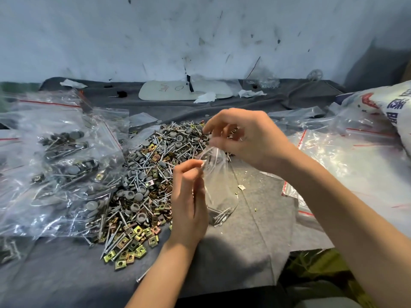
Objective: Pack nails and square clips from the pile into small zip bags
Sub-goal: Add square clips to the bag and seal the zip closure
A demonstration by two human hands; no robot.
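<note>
A pile (pixel 146 178) of nails, brass-coloured square clips and grey round caps lies on the grey cloth in the middle. Above its right edge hangs a small clear zip bag (pixel 219 185) with a few nails at its bottom. My left hand (pixel 189 203) pinches the bag's left rim near its mouth. My right hand (pixel 244 136) pinches the opposite rim from above, fingers curled. Whether it also holds small metal parts I cannot tell.
Filled zip bags (pixel 60 165) are heaped at the left. Empty zip bags (pixel 347 156) with red strips lie at the right beside a printed white sack (pixel 395 105). A white board (pixel 184 91) and crumpled paper sit at the back by the wall.
</note>
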